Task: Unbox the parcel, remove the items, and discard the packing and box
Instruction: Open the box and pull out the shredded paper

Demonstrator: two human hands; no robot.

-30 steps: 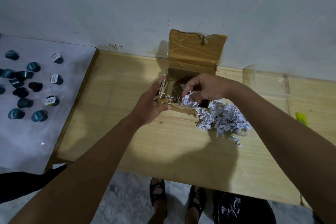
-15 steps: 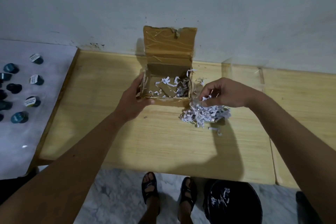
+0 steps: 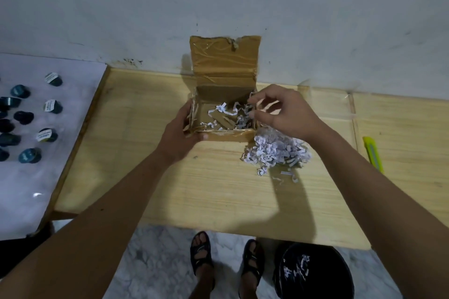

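Note:
A small brown cardboard box (image 3: pixel 226 135) stands open on the wooden table (image 3: pixel 218 189), its taped lid (image 3: pixel 224 58) leaning back against the wall. Inside lie scraps of white shredded paper (image 3: pixel 224 108) and a flat brown item (image 3: pixel 224 120). My left hand (image 3: pixel 181 135) grips the box's near left corner. My right hand (image 3: pixel 281 114) hovers over the box's right edge with its fingers loosely spread, holding nothing that I can see. A heap of shredded paper (image 3: pixel 277 150) lies on the table just right of the box, below my right hand.
A yellow box cutter (image 3: pixel 373 154) lies at the table's right. Several dark round capsules (image 3: pixel 26 119) sit on a white sheet (image 3: pixel 26 189) at the left. A black bin (image 3: pixel 313 274) with paper shreds stands on the floor by my sandalled feet (image 3: pixel 227 262).
My right hand let go of the shredded paper onto the heap and has moved back up over the box's right edge. My left hand keeps its hold on the box.

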